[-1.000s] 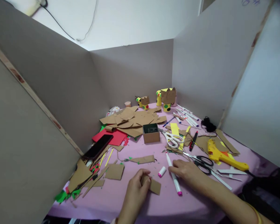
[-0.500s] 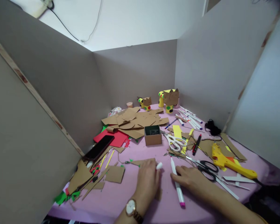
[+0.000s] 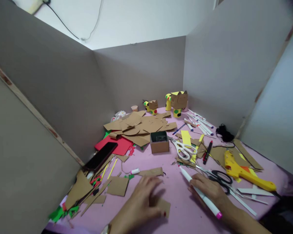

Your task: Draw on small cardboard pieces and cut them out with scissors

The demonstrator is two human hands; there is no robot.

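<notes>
Head view: we saw the right hand (image 3: pixel 207 190) closed around a white marker (image 3: pixel 211 204), uncapped, its pink tip pointing away over the pink tabletop (image 3: pixel 179 198), its pink butt end nearer us. The left hand (image 3: pixel 140 201) was open, fingers spread and curved above a small cardboard piece (image 3: pixel 164 205); we could not tell whether the fingertips touched it. We noted the loose marker cap (image 3: pixel 135 171) beyond that hand, just beside the left end of a cardboard strip (image 3: pixel 151 171). A square cardboard piece (image 3: pixel 118 186) lay to the left. Right of the marker, we recorded black-handled scissors (image 3: pixel 221 177) and a yellow glue gun (image 3: pixel 246 174). Farther back stood an open cardboard box (image 3: pixel 159 147), white-handled scissors (image 3: pixel 184 151) beside it.
</notes>
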